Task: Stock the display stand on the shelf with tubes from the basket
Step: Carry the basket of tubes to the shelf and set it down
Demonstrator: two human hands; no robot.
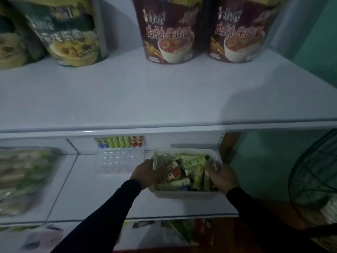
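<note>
Starting at the left, we find the clear display stand (119, 161) on the lower shelf (102, 194), a short row of tubes (120, 141) already standing along its back. Our left hand (147, 175) sits nearest it, the stand lying at about ten o'clock from that hand, fingers curled over the left rim of the white basket (182, 194). The loose tubes (191, 161) heap inside, long axes mostly running nine to three. Our right hand (221, 175) clasps the basket's right rim. We judge the left hand better placed to carry a tube across.
</note>
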